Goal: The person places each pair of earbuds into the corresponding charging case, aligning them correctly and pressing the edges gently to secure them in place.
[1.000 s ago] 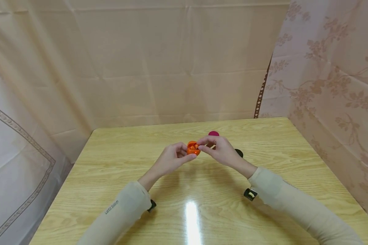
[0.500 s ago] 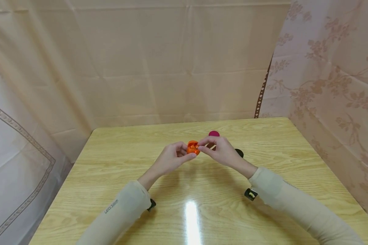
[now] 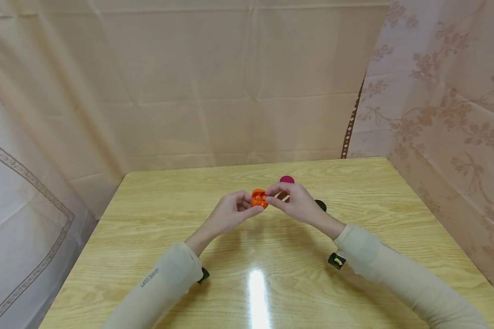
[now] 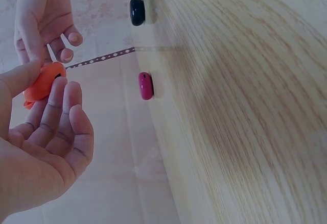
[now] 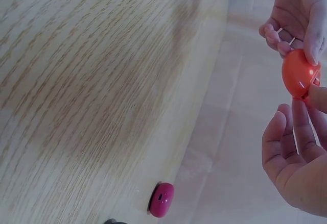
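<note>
An orange earbud case [image 3: 258,204] with its lid up is held over the table by my left hand [image 3: 230,211], thumb on the near side and fingers behind. My right hand [image 3: 295,201] reaches in from the right, thumb and forefinger pinching at an orange earbud [image 3: 265,198] at the case's right side. Those fingertips mostly cover this earbud. The left wrist view shows the underside of the case [image 4: 43,85] between left thumb and fingers. In the right wrist view the rounded case [image 5: 296,73] sits right at the right hand's fingertips.
A magenta rounded case [image 3: 287,179] lies on the wooden table [image 3: 169,214] beyond my right hand. Partly behind that wrist is a black rounded case [image 3: 321,205]. Cloth curtains [image 3: 189,91] hang behind the table and at both sides.
My right fingertips have moved in slightly against the orange case, and the earbud there shows less than a second ago. The left hand has stayed nearly still.
</note>
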A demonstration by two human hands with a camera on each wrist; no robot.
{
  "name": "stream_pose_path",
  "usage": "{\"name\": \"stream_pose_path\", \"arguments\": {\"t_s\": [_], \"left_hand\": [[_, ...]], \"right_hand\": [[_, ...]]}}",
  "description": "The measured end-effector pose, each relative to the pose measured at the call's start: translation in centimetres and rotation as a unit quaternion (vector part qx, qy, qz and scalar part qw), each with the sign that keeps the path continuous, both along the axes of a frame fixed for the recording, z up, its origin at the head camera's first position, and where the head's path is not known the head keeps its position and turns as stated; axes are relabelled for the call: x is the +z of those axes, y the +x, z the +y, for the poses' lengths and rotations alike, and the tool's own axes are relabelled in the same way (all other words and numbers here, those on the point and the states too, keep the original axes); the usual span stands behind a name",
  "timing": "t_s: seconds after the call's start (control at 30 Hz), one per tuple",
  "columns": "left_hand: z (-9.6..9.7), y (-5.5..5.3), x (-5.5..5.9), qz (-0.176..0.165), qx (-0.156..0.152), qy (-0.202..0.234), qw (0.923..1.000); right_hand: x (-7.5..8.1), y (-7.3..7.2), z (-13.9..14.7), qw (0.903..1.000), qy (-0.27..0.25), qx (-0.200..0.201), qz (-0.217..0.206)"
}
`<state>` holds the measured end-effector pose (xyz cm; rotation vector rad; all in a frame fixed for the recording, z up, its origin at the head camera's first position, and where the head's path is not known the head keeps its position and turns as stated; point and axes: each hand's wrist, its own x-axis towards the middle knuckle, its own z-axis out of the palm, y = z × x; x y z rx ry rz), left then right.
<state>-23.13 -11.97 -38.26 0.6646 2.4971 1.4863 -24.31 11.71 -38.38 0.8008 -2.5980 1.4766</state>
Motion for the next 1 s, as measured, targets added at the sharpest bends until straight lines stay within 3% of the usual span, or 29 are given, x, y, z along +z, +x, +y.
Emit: {"name": "stream_pose_path", "arguments": {"t_s": [0.13,0.27,0.43,0.53,0.63,1.0], "left_hand": [[0.1,0.0,0.0,0.006,-0.002,0.002,1.0],[0.2,0.0,0.0,0.005,-0.004,0.006,1.0],[0.3,0.0,0.2,0.003,-0.014,0.007,0.9999],[0.5,-0.1,0.2,0.007,-0.021,0.004,0.9998],[0.6,-0.1,0.2,0.011,-0.023,0.002,0.9997],[0.8,0.0,0.0,0.015,-0.027,0.0,0.9995]], "right_hand": [[0.0,-0.5,0.2,0.9988,-0.033,-0.012,-0.034],[-0.2,-1.1,0.7,0.9922,-0.056,-0.006,-0.111],[-0.4,-1.5,0.9,0.9704,-0.074,0.03,-0.228],[-0.4,-1.5,0.8,0.958,-0.085,0.041,-0.271],[-0.4,-1.4,0.7,0.9543,-0.081,0.045,-0.284],[-0.3,-1.2,0.3,0.9577,-0.069,0.048,-0.275]]}}
